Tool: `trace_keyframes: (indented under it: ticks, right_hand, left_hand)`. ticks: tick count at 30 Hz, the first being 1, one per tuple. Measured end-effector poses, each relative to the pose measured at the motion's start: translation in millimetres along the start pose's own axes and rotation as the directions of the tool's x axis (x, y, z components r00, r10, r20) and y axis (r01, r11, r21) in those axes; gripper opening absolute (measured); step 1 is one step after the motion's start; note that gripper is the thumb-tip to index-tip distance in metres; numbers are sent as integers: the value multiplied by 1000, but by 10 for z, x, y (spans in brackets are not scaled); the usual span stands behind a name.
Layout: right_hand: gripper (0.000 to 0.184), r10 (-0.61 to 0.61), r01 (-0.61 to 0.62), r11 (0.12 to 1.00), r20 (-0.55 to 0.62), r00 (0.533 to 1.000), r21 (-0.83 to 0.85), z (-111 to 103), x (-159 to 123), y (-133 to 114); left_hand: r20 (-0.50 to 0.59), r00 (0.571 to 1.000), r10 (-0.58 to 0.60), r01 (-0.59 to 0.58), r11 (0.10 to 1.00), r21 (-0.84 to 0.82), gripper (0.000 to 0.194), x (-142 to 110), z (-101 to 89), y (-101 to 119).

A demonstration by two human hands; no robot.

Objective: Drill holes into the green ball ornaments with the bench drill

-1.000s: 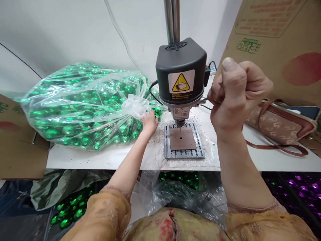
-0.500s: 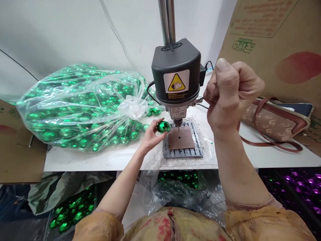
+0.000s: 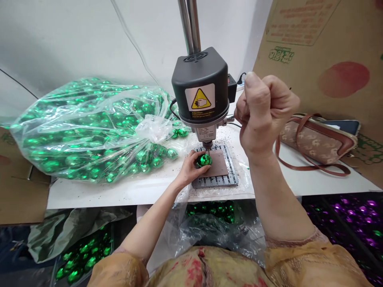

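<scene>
My left hand [image 3: 191,167] grips a shiny green ball [image 3: 204,160] and holds it on the brown plate [image 3: 220,167] of a small bench drill [image 3: 200,95], right under the drill bit [image 3: 207,146]. My right hand [image 3: 263,113] is a closed fist raised beside the black drill head, wrapped round the feed lever, whose metal stub shows at the fist's left. A large clear bag of green balls [image 3: 86,127] lies on the white table [image 3: 119,191] to the left, its mouth open toward the drill.
A brown patterned handbag [image 3: 317,139] lies on the table at right, against a tall cardboard box [image 3: 323,56]. Under the table, a clear bag with green balls [image 3: 215,223] hangs below the drill; more green balls [image 3: 83,255] lie lower left, purple ones [image 3: 353,215] lower right.
My left hand took a green ball from the bag's mouth and carried it right, onto the plate under the drill bit. My right fist stayed on the lever.
</scene>
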State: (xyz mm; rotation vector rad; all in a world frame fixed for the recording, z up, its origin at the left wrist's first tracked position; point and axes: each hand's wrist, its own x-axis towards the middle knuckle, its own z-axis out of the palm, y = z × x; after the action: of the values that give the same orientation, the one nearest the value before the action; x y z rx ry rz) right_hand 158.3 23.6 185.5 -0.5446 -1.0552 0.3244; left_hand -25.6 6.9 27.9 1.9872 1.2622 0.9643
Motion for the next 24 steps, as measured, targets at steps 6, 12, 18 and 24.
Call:
trace_keyframes:
  ticks: [6, 12, 18, 24]
  right_hand:
    - [54, -9, 11, 994, 15, 1000, -111, -16, -20, 40]
    - [54, -29, 30, 996, 5, 1000, -86, -4, -13, 16]
    - [55, -24, 23, 996, -10, 1000, -90, -13, -10, 17]
    - [54, -51, 51, 999, -20, 999, 6, -31, -63, -6]
  left_hand:
    - [-78, 997, -18, 19, 1000, 14, 54, 24, 139, 5]
    - [-157, 986, -63, 66, 998, 15, 47, -18, 244, -13]
    - [-138, 990, -31, 13, 992, -127, 53, -46, 409, -97]
    - [-172, 982, -80, 49, 983, -176, 54, -62, 430, -50]
